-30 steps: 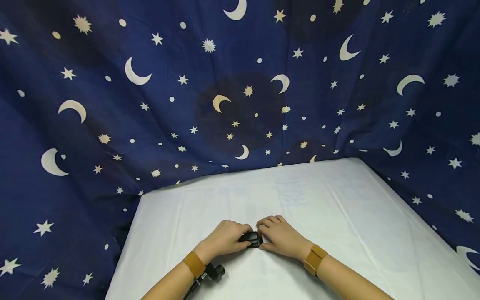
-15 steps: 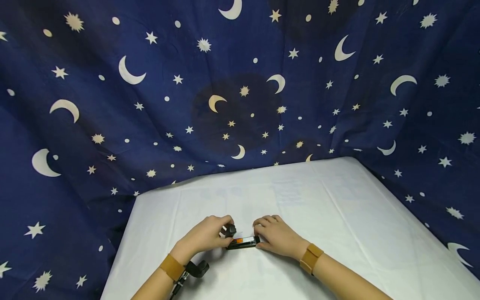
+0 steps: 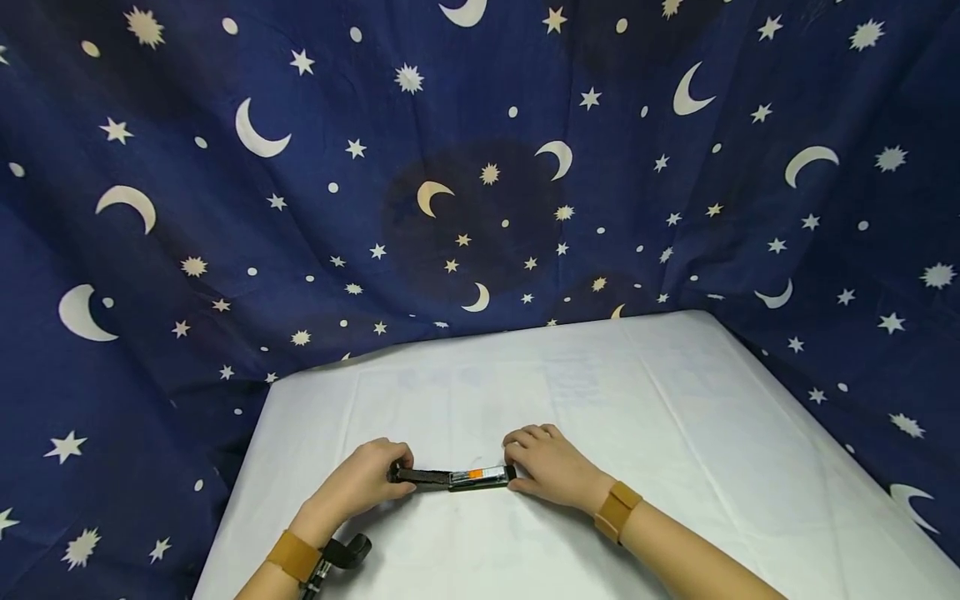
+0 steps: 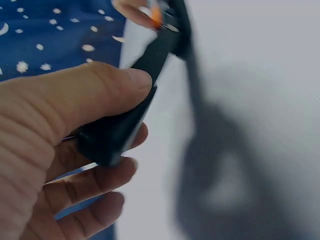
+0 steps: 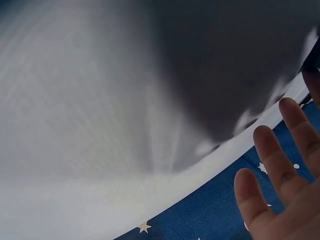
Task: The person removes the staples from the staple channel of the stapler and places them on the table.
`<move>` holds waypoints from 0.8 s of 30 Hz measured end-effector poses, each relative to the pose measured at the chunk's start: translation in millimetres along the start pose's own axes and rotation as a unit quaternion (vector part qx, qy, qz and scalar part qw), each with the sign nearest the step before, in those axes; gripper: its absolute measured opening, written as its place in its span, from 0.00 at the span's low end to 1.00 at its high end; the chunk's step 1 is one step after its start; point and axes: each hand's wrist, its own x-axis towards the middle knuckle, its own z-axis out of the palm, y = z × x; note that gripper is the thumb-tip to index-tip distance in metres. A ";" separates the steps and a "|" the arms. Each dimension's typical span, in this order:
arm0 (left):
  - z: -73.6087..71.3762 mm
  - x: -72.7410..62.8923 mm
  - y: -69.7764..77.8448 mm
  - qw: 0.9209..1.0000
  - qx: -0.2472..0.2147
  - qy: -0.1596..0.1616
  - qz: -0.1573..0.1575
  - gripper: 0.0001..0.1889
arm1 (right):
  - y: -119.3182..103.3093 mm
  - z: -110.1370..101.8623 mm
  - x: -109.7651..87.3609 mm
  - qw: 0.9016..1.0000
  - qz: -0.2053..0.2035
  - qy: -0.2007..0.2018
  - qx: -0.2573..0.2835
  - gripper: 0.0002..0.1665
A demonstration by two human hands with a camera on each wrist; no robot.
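A black stapler [image 3: 480, 478] lies unfolded between the two hands, its long top cover [image 3: 423, 477] swung back to the left. Inside the uncovered part show a silvery strip and an orange piece [image 3: 476, 474]. My left hand [image 3: 367, 479] pinches the far end of the cover; in the left wrist view the thumb lies along the black cover [image 4: 107, 135], other fingers behind it. At the opposite end, my right hand [image 3: 555, 468] holds the stapler between thumb and forefinger. In the right wrist view only some fingers [image 5: 272, 165] show, and the stapler is out of sight.
A white cloth covers the table [image 3: 645, 425]. Behind it and along the sides hangs a dark blue curtain [image 3: 360, 208] with moons and stars. Both wrists wear brown bands, and a small black camera [image 3: 347, 552] juts from the left one.
My left hand has lifted the stapler's cover and swung it over to the left, opening it out and exposing the strip and orange piece. My right hand has stayed nearly still at its end.
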 end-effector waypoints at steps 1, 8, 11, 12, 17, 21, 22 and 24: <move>3.7 -1.1 -3.3 1.000 0.006 0.000 0.001 0.13 | 0.3 0.2 0.0 1.000 0.001 0.000 -0.002 0.16; 19.1 -2.2 -13.4 1.000 0.023 0.000 0.000 0.15 | 0.7 -1.4 0.0 1.000 -0.009 0.005 0.002 0.16; 20.5 3.4 -6.6 0.998 0.054 0.007 0.025 0.16 | 0.6 -2.0 0.2 1.000 -0.011 0.009 0.001 0.16; 22.1 6.0 -2.8 0.997 0.064 0.010 0.043 0.16 | 0.7 -2.0 0.0 1.000 -0.010 0.010 0.000 0.16; 38.2 19.3 19.2 0.982 0.100 0.020 0.158 0.16 | 1.6 0.5 -1.1 1.000 -0.013 0.019 -0.005 0.16; 49.4 27.0 29.0 0.967 0.135 0.036 0.213 0.23 | 2.2 0.5 -0.8 1.000 -0.015 0.021 -0.012 0.17; 50.8 28.3 29.7 0.964 0.142 0.040 0.223 0.24 | 2.4 0.5 -0.7 1.000 -0.015 0.020 -0.013 0.17; 53.0 29.8 29.0 0.958 0.151 0.045 0.238 0.25 | 2.5 0.0 -0.8 1.000 -0.013 0.017 -0.012 0.17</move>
